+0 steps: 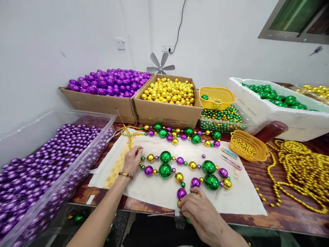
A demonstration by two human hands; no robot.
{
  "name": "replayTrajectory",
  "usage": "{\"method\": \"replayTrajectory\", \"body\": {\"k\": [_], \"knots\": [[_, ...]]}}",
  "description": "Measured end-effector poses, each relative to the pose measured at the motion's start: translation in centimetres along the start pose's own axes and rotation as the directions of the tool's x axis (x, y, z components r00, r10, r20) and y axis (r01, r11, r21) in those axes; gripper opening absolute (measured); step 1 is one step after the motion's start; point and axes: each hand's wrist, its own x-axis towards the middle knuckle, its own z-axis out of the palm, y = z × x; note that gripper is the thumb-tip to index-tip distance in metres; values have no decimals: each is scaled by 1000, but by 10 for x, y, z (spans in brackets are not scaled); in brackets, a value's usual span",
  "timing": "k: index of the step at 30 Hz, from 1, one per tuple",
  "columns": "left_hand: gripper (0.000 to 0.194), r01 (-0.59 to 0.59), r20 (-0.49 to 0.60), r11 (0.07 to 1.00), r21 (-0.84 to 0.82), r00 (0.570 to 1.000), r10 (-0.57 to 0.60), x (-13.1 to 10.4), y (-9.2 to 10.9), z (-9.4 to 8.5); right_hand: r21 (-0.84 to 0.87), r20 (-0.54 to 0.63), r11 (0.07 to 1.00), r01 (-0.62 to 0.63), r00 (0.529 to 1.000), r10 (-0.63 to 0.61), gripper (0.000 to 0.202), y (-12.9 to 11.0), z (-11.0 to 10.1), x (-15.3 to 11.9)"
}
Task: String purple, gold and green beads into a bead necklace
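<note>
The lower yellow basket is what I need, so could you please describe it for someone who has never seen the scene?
Find the white cloth under the bead strands. The lower yellow basket sits by the cloth's far right corner. It holds small gold beads, whereas the other yellow basket, further back, holds larger green balls.

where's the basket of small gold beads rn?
Head view, right of centre: the basket is by the white cloth, left of the piled gold strands.

Left hand (132,160) at 7 o'clock, reddish-brown beaded bracelet (130,176) on its wrist, gold-coloured piece (124,174) among the beads, bare right hand (199,207) at 5 o'clock, black clothing (156,231) at 6 o'clock
</note>
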Motion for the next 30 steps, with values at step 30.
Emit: {"method": "replayTrajectory", "body": {"k": [30], "knots": [[40,-199,248,799,568,967,65,23,-14,11,-106,-189,905,-412,902,389,26,50,-25,-17]]}}
